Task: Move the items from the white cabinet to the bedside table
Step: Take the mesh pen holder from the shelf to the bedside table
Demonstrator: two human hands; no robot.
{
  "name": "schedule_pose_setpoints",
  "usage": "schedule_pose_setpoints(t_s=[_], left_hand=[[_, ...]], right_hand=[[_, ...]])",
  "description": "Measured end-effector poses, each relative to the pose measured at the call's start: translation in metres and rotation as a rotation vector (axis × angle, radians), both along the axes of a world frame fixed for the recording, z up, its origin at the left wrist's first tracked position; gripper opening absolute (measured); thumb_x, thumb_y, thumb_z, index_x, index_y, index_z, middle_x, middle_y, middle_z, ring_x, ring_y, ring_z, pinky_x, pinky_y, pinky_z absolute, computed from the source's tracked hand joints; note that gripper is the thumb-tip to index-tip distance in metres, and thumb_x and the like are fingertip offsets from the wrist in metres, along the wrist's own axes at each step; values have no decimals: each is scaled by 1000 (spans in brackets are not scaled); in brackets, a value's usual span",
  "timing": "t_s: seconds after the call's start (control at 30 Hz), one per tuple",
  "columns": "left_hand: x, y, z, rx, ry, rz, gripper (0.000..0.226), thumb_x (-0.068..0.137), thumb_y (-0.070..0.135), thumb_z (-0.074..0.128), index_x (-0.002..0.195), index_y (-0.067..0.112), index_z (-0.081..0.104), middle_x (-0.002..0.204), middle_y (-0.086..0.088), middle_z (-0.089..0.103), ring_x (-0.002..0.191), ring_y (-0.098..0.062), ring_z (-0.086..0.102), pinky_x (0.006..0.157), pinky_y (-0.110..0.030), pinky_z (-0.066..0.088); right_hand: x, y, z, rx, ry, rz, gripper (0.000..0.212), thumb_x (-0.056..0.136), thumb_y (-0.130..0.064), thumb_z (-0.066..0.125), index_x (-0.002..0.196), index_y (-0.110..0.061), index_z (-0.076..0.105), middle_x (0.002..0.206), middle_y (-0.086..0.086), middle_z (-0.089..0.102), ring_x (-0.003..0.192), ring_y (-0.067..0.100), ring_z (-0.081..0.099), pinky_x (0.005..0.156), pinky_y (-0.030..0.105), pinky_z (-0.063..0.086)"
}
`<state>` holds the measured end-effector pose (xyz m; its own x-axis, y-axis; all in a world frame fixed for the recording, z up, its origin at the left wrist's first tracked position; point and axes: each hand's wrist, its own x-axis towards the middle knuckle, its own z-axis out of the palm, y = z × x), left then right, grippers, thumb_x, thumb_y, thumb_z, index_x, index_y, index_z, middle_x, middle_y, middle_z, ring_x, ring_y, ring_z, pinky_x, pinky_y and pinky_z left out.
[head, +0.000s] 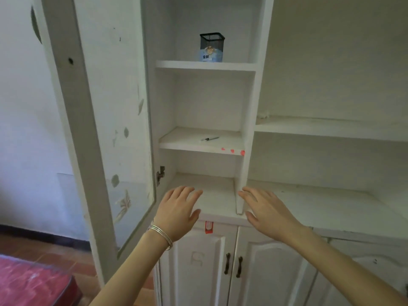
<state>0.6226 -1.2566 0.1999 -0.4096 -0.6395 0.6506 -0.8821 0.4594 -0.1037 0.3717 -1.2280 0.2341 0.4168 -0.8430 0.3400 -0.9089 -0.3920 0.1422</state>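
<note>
The white cabinet [248,133] stands in front of me with its left door [106,120] swung open. A black mesh pen holder [212,47] with a blue label stands on the top shelf. On the middle shelf lies a pen [209,138]. The lowest compartment shows nothing inside. My left hand [178,212], with bangles on its wrist, hovers with straight fingers in front of the lowest compartment. My right hand [268,212] is also held flat and holds nothing, just right of the cabinet's divider. The bedside table is not in view.
Open white shelves [331,129] and a counter top [320,206] extend to the right. Closed lower doors with dark handles [233,263] sit below my hands. A red bed corner [33,281] is at the bottom left on a wooden floor.
</note>
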Motion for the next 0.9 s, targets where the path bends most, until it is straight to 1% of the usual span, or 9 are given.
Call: schedule_pose_setpoints(t_s=[0.07,0.2,0.3,0.43,0.53,0.57,0.63,0.8,0.9], left_hand=[[-5,-17,2,-13,8,30,49,72,34,74,116,18,61,108,-4,66,99,-25,62,81,-41,50],[-10,-48,2,0,-18,63,42,79,37,61,116,17,61,107,-5,65,99,-26,61,82,-40,50],[-14,-72,10,21,-17,73,48,73,33,72,117,16,61,108,-5,65,99,-27,61,82,-41,50],[-22,-108,34,-49,-14,53,47,72,29,74,115,15,61,108,-6,65,98,-29,61,81,-40,49],[-24,-139,61,-120,-2,38,44,80,35,52,118,15,60,111,-7,64,103,-29,59,83,-40,48],[-24,-149,73,-131,4,35,48,80,38,44,119,15,59,112,-6,63,105,-29,58,83,-39,47],[-23,-170,102,-168,16,31,51,80,39,38,119,15,59,113,-6,63,105,-29,58,83,-39,47],[-16,-210,178,-329,27,22,50,83,39,37,123,15,56,115,-6,61,107,-28,56,84,-40,46],[-12,-228,221,-418,52,26,50,83,40,37,121,14,57,113,-7,61,104,-29,56,84,-40,45]], right_hand=[[-7,-23,4,-19,-12,44,54,92,-21,44,142,-16,27,145,5,32,131,22,32,106,33,25],[-15,-60,2,-47,-35,97,54,88,-19,50,139,-12,35,140,8,41,127,26,39,104,36,31],[-24,-86,3,-90,-19,119,52,86,-19,54,136,-11,40,135,9,47,122,27,46,100,36,36],[-27,-120,22,-183,-15,141,51,81,-15,61,129,-9,48,126,9,54,112,27,54,91,36,43],[-22,-146,48,-268,-35,157,52,74,-12,67,123,-7,53,119,11,59,105,29,58,86,37,47],[-19,-155,59,-293,-43,167,51,73,-13,66,122,-7,54,117,12,60,103,30,59,85,37,47],[-12,-172,84,-324,-54,186,49,75,-18,59,123,-7,53,118,12,58,104,31,58,87,39,47],[-3,-213,153,-480,0,181,46,80,-21,50,124,-8,50,121,13,57,107,30,56,90,38,45],[4,-233,196,-559,6,180,47,80,-26,41,121,-7,52,118,14,57,99,33,58,83,41,49]])
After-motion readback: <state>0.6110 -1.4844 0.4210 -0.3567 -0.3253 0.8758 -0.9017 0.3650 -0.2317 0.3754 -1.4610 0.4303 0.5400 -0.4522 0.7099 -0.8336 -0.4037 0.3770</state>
